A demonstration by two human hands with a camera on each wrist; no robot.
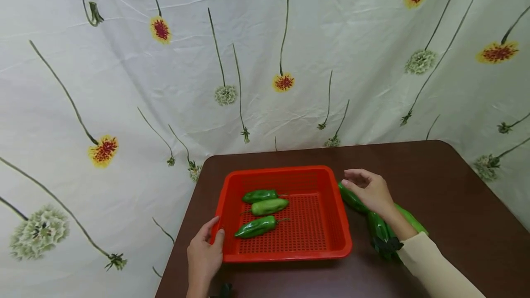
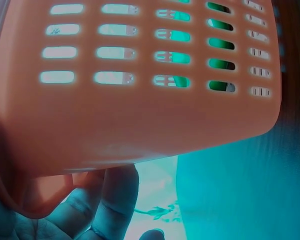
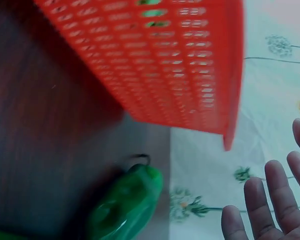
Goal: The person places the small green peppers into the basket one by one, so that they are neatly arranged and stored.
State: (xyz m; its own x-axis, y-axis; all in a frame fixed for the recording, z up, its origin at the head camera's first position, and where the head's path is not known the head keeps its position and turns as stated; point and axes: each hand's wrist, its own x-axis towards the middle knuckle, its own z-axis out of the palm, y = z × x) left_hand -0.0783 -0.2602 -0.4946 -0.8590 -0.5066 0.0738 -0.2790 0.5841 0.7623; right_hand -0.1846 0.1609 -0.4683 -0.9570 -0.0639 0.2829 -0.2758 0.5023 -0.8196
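Observation:
A red plastic basket (image 1: 285, 257) with slotted walls holds three green peppers (image 1: 257, 227) lying in its left half. At its left rim, my left hand (image 1: 205, 253) grips the edge; the left wrist view shows its fingers (image 2: 121, 195) against the basket wall (image 2: 140, 125). My right hand (image 1: 372, 192) hovers just beyond the right rim, over several more peppers (image 1: 352, 199) on the table, partly hidden by that hand and forearm. In the right wrist view its fingers (image 3: 277, 190) are spread with nothing between them, and one dark green pepper (image 3: 127, 205) lies below the basket's corner.
The dark brown table (image 1: 463, 206) has rounded far corners. Behind it hangs a white cloth (image 1: 256, 36) printed with flowers. A light green pepper (image 1: 411, 220) lies partly behind the right forearm. A small dark object (image 1: 226, 290) shows by the left wrist.

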